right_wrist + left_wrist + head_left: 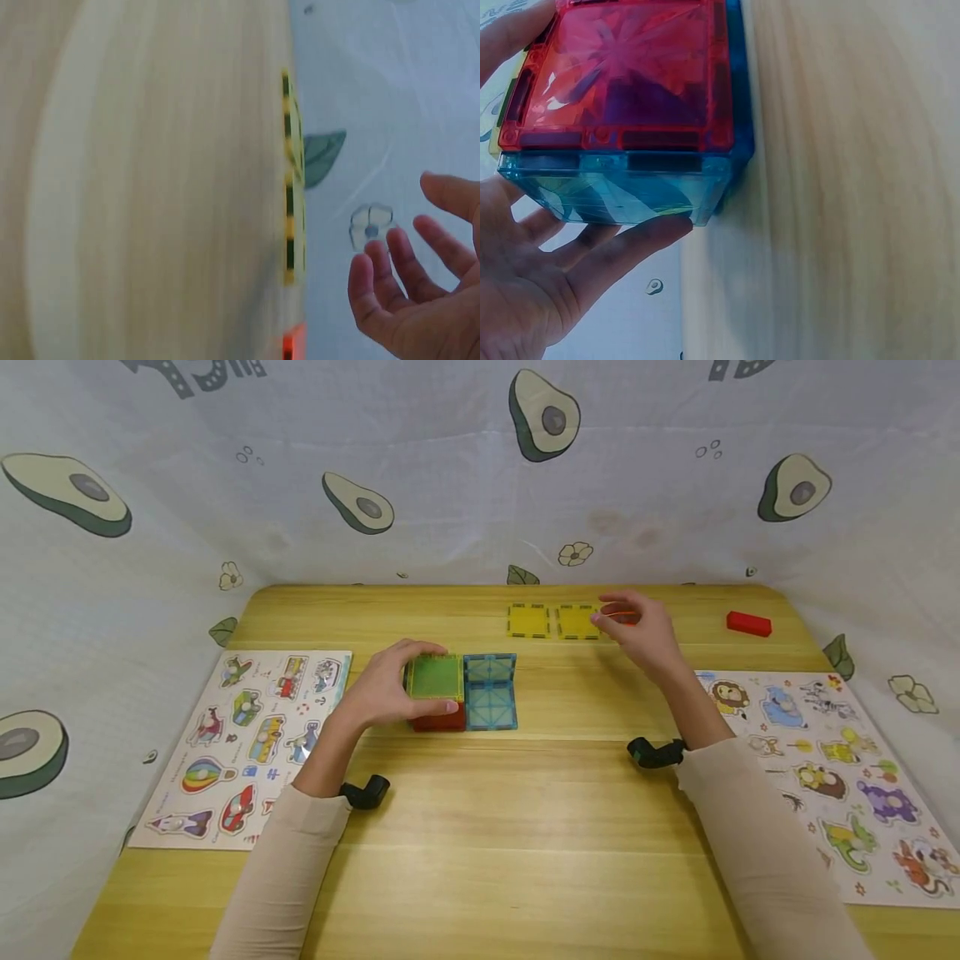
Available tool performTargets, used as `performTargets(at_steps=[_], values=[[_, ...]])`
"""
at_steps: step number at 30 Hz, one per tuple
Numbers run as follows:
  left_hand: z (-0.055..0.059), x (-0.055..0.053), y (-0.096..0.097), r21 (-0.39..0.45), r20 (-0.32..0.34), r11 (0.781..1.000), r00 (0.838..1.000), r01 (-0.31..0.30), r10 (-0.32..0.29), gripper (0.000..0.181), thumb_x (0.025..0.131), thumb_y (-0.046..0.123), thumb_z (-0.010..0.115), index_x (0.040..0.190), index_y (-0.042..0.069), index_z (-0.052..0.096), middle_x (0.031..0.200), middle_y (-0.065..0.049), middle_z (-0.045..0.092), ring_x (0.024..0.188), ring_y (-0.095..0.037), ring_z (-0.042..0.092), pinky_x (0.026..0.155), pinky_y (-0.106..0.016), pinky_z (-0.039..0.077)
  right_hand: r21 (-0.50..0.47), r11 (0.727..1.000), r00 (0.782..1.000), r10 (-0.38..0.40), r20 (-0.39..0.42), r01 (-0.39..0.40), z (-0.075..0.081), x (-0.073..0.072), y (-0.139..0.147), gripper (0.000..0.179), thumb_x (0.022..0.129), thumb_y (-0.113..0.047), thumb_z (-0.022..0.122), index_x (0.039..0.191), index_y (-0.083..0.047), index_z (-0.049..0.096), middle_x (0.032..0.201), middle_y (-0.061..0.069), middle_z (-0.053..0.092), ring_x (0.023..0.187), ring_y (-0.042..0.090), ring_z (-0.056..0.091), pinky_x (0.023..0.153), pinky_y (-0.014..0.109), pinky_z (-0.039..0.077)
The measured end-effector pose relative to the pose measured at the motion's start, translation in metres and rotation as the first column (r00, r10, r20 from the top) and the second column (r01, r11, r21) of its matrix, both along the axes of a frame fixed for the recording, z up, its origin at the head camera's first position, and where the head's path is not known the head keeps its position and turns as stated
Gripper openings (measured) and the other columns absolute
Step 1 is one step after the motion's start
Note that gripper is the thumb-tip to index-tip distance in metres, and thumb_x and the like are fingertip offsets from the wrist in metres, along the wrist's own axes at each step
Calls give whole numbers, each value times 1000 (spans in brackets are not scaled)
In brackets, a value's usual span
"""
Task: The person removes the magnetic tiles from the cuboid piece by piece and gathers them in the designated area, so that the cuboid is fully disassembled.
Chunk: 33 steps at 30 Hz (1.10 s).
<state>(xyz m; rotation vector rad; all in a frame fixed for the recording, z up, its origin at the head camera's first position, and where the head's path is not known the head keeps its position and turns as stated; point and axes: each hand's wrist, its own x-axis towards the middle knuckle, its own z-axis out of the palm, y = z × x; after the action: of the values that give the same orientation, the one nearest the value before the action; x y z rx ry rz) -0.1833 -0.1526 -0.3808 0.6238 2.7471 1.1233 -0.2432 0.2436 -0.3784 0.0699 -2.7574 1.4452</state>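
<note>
A cube of magnetic tiles (437, 678) stands left of the table's middle, green on top and red in front. My left hand (390, 683) holds it, thumb along the front and fingers at the back. In the left wrist view, the red tile (622, 75) and a blue tile (615, 180) form two of its faces. Against its right side, one blue tile (491, 706) lies flat and another blue tile (490, 668) stands upright behind. My right hand (637, 631) hovers with loosely bent fingers, holding nothing, over an orange tile (298, 343), which it partly hides in the head view.
Two yellow tiles (528, 620) lie side by side near the back edge. A red block (748, 623) sits at the back right. A vehicle puzzle board (187, 768) lies on the left, an animal puzzle board (855, 852) on the right. Avocado-printed cloth (450, 460) surrounds the table.
</note>
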Motion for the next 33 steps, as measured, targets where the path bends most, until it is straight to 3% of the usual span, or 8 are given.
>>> performTargets(at_steps=[5,11,14,21,33], values=[[1,0,1,-11,1,1000,1000,18,-18,80,75,53,87,143,24,58,146,-2,55,136,-28,51,112,-57,42,-40,990,991,135,-7,-135,-4,8,-29,51,99,-36,70,144,-14,58,137,16,62,126,33,60,97,39,53],[3,1,1,5,21,999,999,33,-33,76,75,53,87,140,26,58,135,-1,60,113,-25,58,90,-44,54,-98,962,966,256,19,-253,-6,18,-56,49,99,-32,70,143,-14,58,140,16,60,127,31,60,105,53,51],[3,1,1,14,40,999,998,45,-45,75,74,53,87,138,25,58,132,0,60,105,-23,59,82,-40,55,-108,949,954,301,20,-297,-6,22,-64,48,99,-32,71,142,-16,59,142,15,60,127,30,61,104,53,52],[3,2,0,2,44,998,997,64,-64,76,75,53,86,139,25,57,135,0,59,109,-23,57,87,-41,53,-127,915,922,386,9,-382,-7,29,-74,46,99,-26,71,143,-15,60,144,14,60,126,29,62,103,52,54],[3,1,0,15,36,998,997,61,-61,75,73,53,87,136,25,59,128,1,61,104,-22,58,83,-38,54,-126,891,898,440,-3,-437,-14,33,-86,47,99,-24,71,143,-10,59,144,17,59,124,32,63,98,49,57]])
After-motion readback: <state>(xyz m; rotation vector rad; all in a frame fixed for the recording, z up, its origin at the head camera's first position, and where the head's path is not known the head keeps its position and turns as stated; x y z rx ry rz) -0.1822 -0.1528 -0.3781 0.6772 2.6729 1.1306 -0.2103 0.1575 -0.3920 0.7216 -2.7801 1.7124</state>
